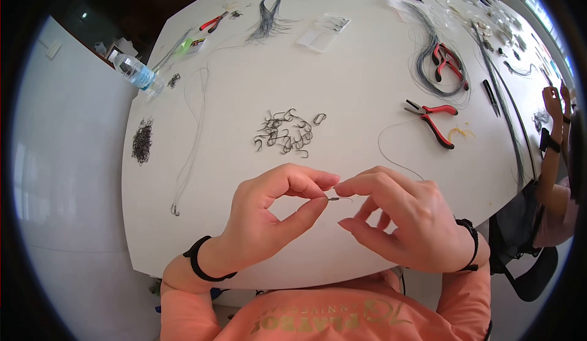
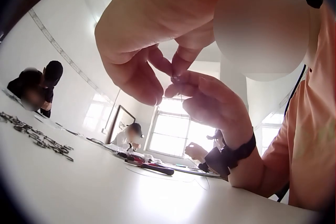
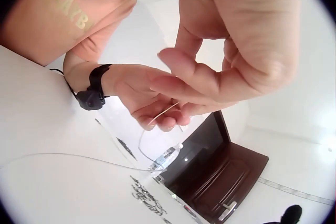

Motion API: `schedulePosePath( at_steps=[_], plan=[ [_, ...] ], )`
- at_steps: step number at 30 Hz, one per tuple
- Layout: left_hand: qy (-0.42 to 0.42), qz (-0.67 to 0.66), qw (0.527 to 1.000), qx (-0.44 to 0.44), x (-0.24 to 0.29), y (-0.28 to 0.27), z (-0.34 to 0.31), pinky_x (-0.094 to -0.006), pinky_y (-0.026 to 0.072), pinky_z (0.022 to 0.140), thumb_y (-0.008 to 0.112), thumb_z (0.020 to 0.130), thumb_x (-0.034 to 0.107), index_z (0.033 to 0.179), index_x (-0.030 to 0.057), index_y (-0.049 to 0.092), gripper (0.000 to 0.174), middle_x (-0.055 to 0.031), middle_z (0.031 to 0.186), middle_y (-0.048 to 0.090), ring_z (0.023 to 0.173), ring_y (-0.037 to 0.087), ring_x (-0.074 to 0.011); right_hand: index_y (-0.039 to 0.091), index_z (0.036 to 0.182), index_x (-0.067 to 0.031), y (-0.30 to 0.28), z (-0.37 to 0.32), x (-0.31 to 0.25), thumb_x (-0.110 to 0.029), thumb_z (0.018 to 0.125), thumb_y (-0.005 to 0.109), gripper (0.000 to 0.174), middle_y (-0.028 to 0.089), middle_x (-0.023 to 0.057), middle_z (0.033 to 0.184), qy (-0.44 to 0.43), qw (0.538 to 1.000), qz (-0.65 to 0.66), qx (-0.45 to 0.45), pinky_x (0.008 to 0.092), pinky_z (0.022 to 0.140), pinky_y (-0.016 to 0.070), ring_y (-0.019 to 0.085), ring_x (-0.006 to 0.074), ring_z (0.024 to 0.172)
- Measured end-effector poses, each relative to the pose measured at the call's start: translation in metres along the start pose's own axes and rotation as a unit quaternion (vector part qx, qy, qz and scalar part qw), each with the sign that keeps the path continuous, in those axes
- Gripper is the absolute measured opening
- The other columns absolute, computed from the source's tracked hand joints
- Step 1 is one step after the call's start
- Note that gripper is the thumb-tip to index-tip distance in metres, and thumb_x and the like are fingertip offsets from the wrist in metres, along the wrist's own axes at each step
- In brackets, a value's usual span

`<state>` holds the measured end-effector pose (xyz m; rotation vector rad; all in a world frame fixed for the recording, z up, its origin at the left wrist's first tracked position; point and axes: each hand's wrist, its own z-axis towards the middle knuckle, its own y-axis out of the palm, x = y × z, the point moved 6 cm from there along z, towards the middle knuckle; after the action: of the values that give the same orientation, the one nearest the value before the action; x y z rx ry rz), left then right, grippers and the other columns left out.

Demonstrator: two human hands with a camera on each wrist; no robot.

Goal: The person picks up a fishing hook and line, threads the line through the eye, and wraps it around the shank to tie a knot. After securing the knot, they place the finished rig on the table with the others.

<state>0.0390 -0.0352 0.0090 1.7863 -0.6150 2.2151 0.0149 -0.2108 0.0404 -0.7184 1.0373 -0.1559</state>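
Note:
In the head view the left hand (image 1: 269,203) pinches a small dark hook (image 1: 335,199) between thumb and index finger, its thin end pointing right. The right hand (image 1: 403,212) is close beside it, index fingertip near the left fingertips, thumb apart and lower; whether it touches the hook or line is unclear. A thin line (image 3: 167,110) runs by the fingertips in the right wrist view, where the left hand (image 3: 142,95) lies behind the right hand (image 3: 236,50). Beyond the hands, a loose group of hooks (image 1: 284,134) lies on the table (image 1: 342,96).
Red-handled pliers (image 1: 437,124) lie right of the hooks, with more pliers (image 1: 449,66) on coiled line behind. A dark pile (image 1: 142,142) and a water bottle (image 1: 137,72) are at the left. A clear box (image 1: 324,32) stands at the back. Other people sit around the table.

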Motion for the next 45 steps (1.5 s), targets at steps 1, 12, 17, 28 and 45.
schedulePosePath(
  at_steps=[1, 12, 17, 28, 45],
  plan=[
    [0.023, 0.027, 0.999, -0.002, 0.002, 0.0, 0.0, -0.032, 0.0574, 0.084, 0.071, 0.09, 0.001, 0.098, 0.0022, 0.065, 0.009, -0.0157, 0.115, 0.072, 0.101, 0.072, -0.021, 0.064, 0.104, -0.0017, 0.001, 0.001, -0.001, -0.001, 0.082, 0.078, 0.026, 0.071, 0.0081, 0.095, -0.021, 1.0, 0.0, 0.02, 0.027, 0.053, 0.0541, 0.073, 0.0174, 0.073],
    [0.189, 0.276, 0.942, 0.024, 0.033, 0.003, 0.002, -0.0296, 0.0514, 0.062, 0.082, 0.075, -0.005, 0.092, 0.0069, 0.068, 0.026, -0.0064, 0.094, 0.069, 0.078, 0.065, -0.0195, 0.059, 0.087, -0.0053, -0.003, 0.004, 0.0, -0.003, 0.082, 0.072, 0.014, 0.058, 0.0064, 0.075, -0.073, 0.995, -0.051, 0.053, 0.0366, 0.052, 0.0475, 0.06, 0.0247, 0.061],
    [0.223, 0.296, 0.927, 0.047, 0.034, 0.004, 0.001, -0.03, 0.0464, 0.055, 0.084, 0.072, -0.003, 0.089, 0.0092, 0.069, 0.026, -0.0021, 0.087, 0.067, 0.071, 0.061, -0.018, 0.06, 0.086, -0.006, -0.003, 0.004, -0.001, -0.003, 0.08, 0.073, 0.015, 0.058, 0.0056, 0.074, -0.081, 0.994, -0.051, 0.056, 0.0364, 0.052, 0.0474, 0.06, 0.0242, 0.062],
    [0.214, 0.286, 0.934, 0.019, 0.037, 0.007, -0.002, -0.0299, 0.0478, 0.06, 0.079, 0.07, -0.011, 0.087, 0.0058, 0.066, 0.027, -0.0056, 0.085, 0.066, 0.074, 0.061, -0.0206, 0.061, 0.084, -0.0062, 0.003, 0.003, -0.008, 0.001, 0.072, 0.074, 0.019, 0.054, 0.0034, 0.074, -0.175, 0.972, -0.108, 0.112, 0.0325, 0.053, 0.046, 0.055, 0.0209, 0.06],
    [0.248, 0.295, 0.922, 0.037, 0.043, 0.004, -0.004, -0.0299, 0.0472, 0.06, 0.08, 0.069, -0.008, 0.086, 0.0063, 0.066, 0.026, -0.0051, 0.085, 0.067, 0.074, 0.061, -0.0213, 0.066, 0.088, -0.0072, -0.003, 0.005, -0.009, 0.001, 0.073, 0.077, 0.02, 0.059, 0.0029, 0.073, -0.152, 0.982, -0.071, 0.089, 0.0324, 0.053, 0.0472, 0.059, 0.0211, 0.063]
  ],
)
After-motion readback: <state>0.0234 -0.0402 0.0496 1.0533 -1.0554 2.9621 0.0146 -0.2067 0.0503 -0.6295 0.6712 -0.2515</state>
